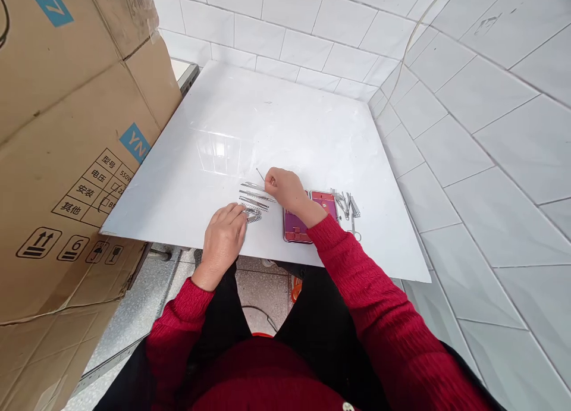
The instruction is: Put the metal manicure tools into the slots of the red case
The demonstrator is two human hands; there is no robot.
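Observation:
My right hand (pixel 284 188) is closed in a pinch on a thin metal manicure tool (pixel 260 175), whose slim tip points up and left; its exact kind is too small to tell. Just left of that hand several slender metal tools (pixel 254 195) lie roughly parallel on the white table. My left hand (pixel 225 232) lies palm down near the front edge, fingers stretched out, with the fingertips beside a nail clipper (pixel 253 215). Partly behind my right wrist sits an open manicure case (pixel 296 228) with a purple and red inside.
Right of the case are more metal tools (pixel 345 204) and small scissors (pixel 355 234). The white table (pixel 285 125) meets tiled walls (pixel 473 131) at the back and right. Large cardboard boxes (pixel 89 119) stand along the left. A pale cable (pixel 408 45) hangs in the corner.

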